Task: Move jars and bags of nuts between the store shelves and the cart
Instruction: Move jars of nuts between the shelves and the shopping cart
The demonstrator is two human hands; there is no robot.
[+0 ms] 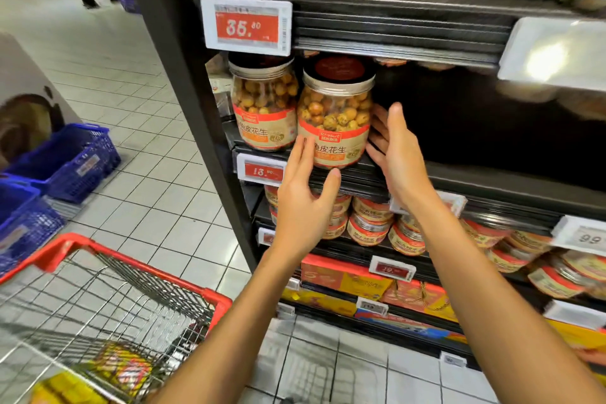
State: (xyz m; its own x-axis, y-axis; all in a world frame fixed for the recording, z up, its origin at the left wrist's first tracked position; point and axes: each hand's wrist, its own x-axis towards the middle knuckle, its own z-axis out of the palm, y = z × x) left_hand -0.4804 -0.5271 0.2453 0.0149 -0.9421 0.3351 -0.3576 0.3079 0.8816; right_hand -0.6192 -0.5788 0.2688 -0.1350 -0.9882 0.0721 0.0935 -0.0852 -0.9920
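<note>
Much of the shelf [459,180] interior to the right of the front jar [334,115] is in deep shadow, and nothing there can be made out. The jar's base is partly covered by the left hand [303,203], and the price tag [260,170] below it is partly cut off by that hand. The jar stands upright at the shelf's front edge, just right of a second jar [264,105] of the same kind; the two look to be touching or nearly so. The left hand is below and left of the front jar, fingers [296,154] spread apart, index tip at the label; firm contact cannot be confirmed. The right hand [398,154] is just right of the jar, open with fingers apart, fingertips behind the jar's side and partly hidden. Neither hand is closed on the jar. Open room lies right of the jar. The cart [131,298], lower left of the jar, is blurred; yellow bags [124,367] inside are indistinct.
</note>
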